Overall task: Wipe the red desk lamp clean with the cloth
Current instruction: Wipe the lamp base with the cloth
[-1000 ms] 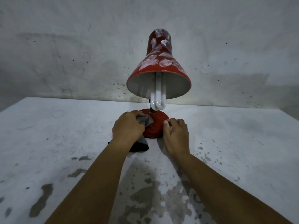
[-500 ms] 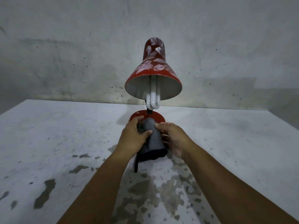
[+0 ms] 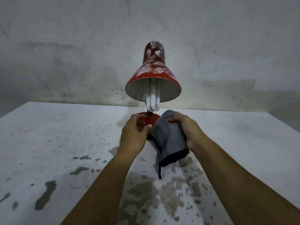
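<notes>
So the fingers (image 3: 174, 119) of the right hand (image 3: 189, 132) are curled over the top fold of the cloth (image 3: 168, 140), clamped on it, and the grey cloth hangs down from them with its dark hem at the bottom, just right of centre frame. It's clear of the table (image 3: 65, 135) as far as I can tell. The left hand (image 3: 134, 135) sits right beside it, fingers loosely bent around the near left side of the lamp base (image 3: 151, 118), thumb tip right at the edge of the cloth. Can't tell if that hand is actually gripping the base or just resting on it.

Key thing for the next move, I reckon: the dirty part is up and away from the cloth. The shade (image 3: 154, 69) of the red desk lamp sits above both hands in the upper middle of the frame, its long axis running up from the base and tipped toward the camera so the open mouth and the bulb (image 3: 153, 103) face us. The white smudges are all over the shade's top side. The right hand is the one with the cloth, so it has to rise, while the left looks placed to steady the base.

Count: one lamp, one cloth, one bulb, two hands.
</notes>
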